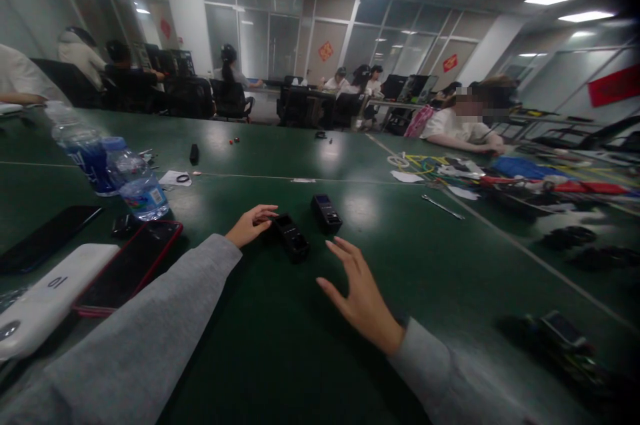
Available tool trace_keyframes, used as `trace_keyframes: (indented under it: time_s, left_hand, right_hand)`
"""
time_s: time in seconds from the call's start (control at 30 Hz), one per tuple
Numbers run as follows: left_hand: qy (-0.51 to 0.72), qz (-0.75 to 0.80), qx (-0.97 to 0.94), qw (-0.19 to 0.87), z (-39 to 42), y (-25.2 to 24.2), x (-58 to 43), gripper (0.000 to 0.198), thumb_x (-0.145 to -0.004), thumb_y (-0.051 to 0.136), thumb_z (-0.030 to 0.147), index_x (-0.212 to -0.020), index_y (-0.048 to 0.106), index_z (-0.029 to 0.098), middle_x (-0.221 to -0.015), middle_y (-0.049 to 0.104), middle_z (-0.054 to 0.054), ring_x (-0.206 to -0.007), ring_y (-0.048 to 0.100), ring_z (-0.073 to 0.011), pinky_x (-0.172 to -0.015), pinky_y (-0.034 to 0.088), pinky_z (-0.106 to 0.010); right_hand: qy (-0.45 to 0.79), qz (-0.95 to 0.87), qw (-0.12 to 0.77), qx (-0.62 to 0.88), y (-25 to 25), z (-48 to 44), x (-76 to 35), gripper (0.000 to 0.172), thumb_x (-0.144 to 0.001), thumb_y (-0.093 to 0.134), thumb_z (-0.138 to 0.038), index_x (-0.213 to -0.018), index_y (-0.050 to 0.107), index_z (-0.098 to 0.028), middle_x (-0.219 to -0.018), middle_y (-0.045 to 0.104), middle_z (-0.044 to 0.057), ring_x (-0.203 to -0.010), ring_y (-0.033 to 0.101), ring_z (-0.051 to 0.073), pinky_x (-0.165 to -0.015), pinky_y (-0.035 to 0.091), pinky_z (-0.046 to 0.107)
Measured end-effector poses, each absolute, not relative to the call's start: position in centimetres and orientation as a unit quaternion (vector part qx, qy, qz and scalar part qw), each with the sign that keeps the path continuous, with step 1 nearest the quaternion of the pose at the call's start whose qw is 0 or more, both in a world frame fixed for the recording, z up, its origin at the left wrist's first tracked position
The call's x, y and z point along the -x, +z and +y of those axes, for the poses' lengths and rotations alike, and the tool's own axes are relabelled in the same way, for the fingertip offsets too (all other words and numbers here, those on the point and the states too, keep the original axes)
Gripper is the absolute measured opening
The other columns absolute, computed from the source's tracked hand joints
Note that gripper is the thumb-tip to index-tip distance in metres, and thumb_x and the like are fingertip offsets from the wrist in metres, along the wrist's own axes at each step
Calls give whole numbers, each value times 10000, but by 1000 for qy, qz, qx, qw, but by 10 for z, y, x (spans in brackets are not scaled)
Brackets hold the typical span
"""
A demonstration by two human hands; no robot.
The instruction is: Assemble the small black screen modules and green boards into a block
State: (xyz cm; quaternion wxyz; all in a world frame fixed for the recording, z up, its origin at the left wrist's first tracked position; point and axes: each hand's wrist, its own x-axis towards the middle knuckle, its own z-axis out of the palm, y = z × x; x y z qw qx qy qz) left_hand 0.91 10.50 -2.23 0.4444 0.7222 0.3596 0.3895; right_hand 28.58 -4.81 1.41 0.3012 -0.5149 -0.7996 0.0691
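Observation:
Two small black handheld devices, each with a screen and buttons, lie on the green table [280, 318] before me. At the upper left edge of the nearer device [291, 238] is my left hand [251, 224], fingers loosely bent but not wrapped around it; whether they touch it is hard to tell. The farther device [327, 212] lies just behind and to the right. My right hand [357, 288] hovers nearer to me, thumb and fingers spread, with nothing in it.
On my left are two plastic bottles [137, 178], a red-edged phone [133, 268], a white power bank [55, 298] and a dark phone [47, 235]. A wrench [443, 206], tangled cables [425, 165] and a circuit-board device [565, 338] lie rightward. A person [460, 122] sits across the table.

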Motion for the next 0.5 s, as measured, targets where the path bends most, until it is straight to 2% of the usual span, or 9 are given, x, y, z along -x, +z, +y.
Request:
trace_keyframes:
  time_s: [0.07, 0.1, 0.23, 0.43, 0.5]
  left_hand:
    - [375, 357, -730, 447, 102, -19, -9, 485, -779, 662, 314, -1219, 528, 162, -1109, 659, -113, -1025, 626, -219, -959, 440, -439]
    - [367, 354, -733, 451, 101, -17, -10, 476, -765, 679, 321, -1193, 550, 158, -1084, 670, -111, -1016, 632, -218, -956, 444, -435]
    - [346, 362, -727, 469, 97, -12, -11, 409, -763, 683, 344, -1114, 602, 150, -986, 705, -92, -976, 653, -209, -943, 452, -425]
    - [333, 365, -730, 473, 98, -10, -9, 393, -793, 647, 353, -1127, 599, 154, -962, 715, -76, -951, 660, -187, -944, 451, -415]
    - [326, 371, -729, 473, 98, -10, -9, 383, -800, 637, 342, -1132, 595, 155, -974, 712, -74, -963, 655, -184, -953, 444, -419]
  right_hand:
    - [70, -802, 292, 516, 12, -29, -252, 725, -834, 611, -463, -1425, 263, -228, -1443, 265, 127, -1295, 341, 301, -1041, 379, 504]
    - [71, -803, 286, 518, 12, -21, -240, 729, -824, 627, -445, -1422, 273, -222, -1426, 285, 135, -1270, 372, 306, -1021, 401, 503]
    - [115, -813, 246, 514, 14, -12, -233, 584, -863, 569, -284, -1393, 324, -262, -1278, 441, 100, -1083, 536, 245, -884, 518, 432]
    - [147, -872, 166, 436, 1, -88, -318, 582, -869, 535, -270, -1399, 309, -348, -1349, 414, 47, -1166, 511, 211, -968, 490, 371]
    - [96, -854, 167, 484, -3, -115, -365, 554, -878, 531, -309, -1393, 331, -353, -1320, 449, 50, -1101, 563, 201, -901, 534, 326]
